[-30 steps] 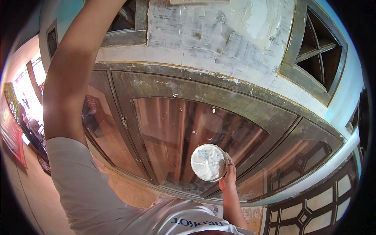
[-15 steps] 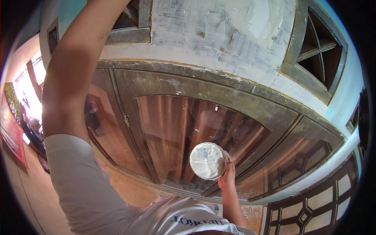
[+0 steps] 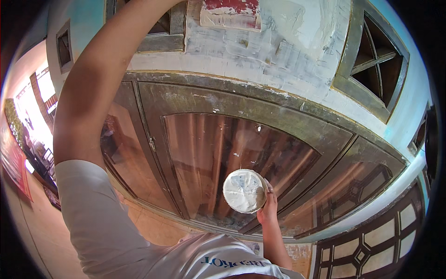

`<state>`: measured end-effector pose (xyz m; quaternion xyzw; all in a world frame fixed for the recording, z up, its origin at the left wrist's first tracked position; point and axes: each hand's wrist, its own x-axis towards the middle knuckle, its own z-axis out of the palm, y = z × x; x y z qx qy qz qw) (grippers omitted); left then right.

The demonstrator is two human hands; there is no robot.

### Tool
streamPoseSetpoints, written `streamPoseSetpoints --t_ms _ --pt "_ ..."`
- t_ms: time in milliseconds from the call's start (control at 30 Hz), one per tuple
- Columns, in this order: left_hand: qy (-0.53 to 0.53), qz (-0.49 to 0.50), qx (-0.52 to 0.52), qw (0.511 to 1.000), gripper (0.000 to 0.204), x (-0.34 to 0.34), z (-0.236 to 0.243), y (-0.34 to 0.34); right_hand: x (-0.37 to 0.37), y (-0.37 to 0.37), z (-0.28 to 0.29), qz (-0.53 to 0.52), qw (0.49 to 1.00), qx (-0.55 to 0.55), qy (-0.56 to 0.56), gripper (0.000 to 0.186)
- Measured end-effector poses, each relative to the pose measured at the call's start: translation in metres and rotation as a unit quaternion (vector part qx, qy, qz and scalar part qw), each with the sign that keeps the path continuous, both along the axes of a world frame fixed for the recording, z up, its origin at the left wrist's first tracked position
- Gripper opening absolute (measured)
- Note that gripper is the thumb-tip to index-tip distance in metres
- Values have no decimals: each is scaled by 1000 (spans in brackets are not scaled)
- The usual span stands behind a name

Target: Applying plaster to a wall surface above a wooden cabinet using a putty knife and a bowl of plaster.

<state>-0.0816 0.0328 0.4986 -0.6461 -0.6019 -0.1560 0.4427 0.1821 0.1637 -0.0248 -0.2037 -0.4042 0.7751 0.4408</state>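
My left arm stretches up past the top edge, so my left hand is out of frame. Beside where it leaves the picture, a wide flat scraper blade (image 3: pixel 230 15), red and smeared with white paste, lies against the patchy plastered wall (image 3: pixel 297 37). Low in the centre, my right hand (image 3: pixel 267 204) grips a round tub (image 3: pixel 241 188) of white paste, held in front of a glass door pane with reddish-brown curtains behind it.
The dark wooden door frame (image 3: pixel 200 95), spotted with white, spans the middle. A cross-barred vent opening (image 3: pixel 376 63) is at upper right, another at upper left. A patterned wooden grille (image 3: pixel 378 232) stands lower right. A bright opening (image 3: pixel 45 86) shows far left.
The scraper blade has come down into fuller view at the top, and my left forearm has swung slightly rightward. The tub in my right hand has shifted slightly left and up.
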Motion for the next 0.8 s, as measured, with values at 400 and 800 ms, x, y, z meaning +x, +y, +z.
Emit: streamPoseSetpoints --t_ms 400,800 --pt "17 -77 227 971 31 -25 31 -44 -8 -19 1 9 1000 -20 10 39" --pt "-32 -35 -28 999 33 -49 -1 -32 -14 -33 -7 2 1000 -13 -16 41"
